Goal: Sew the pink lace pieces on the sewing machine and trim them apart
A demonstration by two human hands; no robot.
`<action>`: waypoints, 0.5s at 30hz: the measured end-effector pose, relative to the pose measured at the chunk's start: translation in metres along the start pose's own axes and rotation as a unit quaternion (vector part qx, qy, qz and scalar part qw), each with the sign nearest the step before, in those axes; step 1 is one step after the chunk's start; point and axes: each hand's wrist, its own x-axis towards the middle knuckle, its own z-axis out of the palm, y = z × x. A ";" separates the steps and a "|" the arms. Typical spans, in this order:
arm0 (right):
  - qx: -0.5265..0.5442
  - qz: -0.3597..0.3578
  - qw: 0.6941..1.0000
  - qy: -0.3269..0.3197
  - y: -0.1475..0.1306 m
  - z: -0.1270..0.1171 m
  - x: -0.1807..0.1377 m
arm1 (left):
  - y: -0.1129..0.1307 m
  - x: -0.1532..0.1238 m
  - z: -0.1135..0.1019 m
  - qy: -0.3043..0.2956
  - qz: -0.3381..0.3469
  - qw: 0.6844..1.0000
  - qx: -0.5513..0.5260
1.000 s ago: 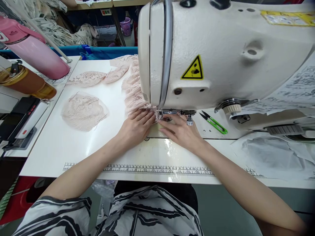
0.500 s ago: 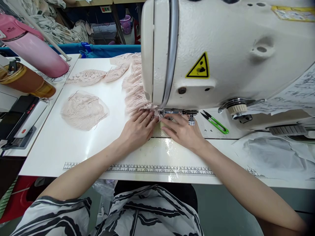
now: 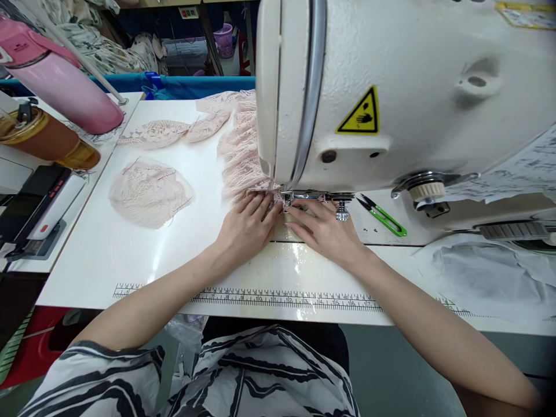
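Head view: left hand (image 3: pixel 245 229), flat, unclenched, on gathered pink lace (image 3: pixel 241 156) at presser foot (image 3: pixel 287 200); right hand (image 3: pixel 328 233), splayed, unclenched, just opposite; white tabletop (image 3: pixel 263 269) between hands and ruler-marked front edge (image 3: pixel 278 314)

The white counter (image 3: pixel 195 231), with a ruler (image 3: pixel 278 298) printed along its near edge, carries the machine (image 3: pixel 403 81), pink gathered lace (image 3: pixel 241 150), a flatter lace piece (image 3: pixel 150 191) and, at right, a whitish bundle (image 3: pixel 490 272)
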 end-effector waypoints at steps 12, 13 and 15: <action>-0.023 0.025 0.999 -0.010 0.001 0.003 0.000 | 0.000 0.003 0.000 -0.011 -0.020 1.000 -0.012; -0.026 0.023 0.999 -0.004 0.001 0.003 0.000 | 0.000 0.003 0.000 -0.009 -0.020 1.000 -0.009; -0.022 0.023 0.999 0.006 0.003 0.004 0.000 | 0.000 0.003 0.001 -0.009 -0.025 1.000 -0.009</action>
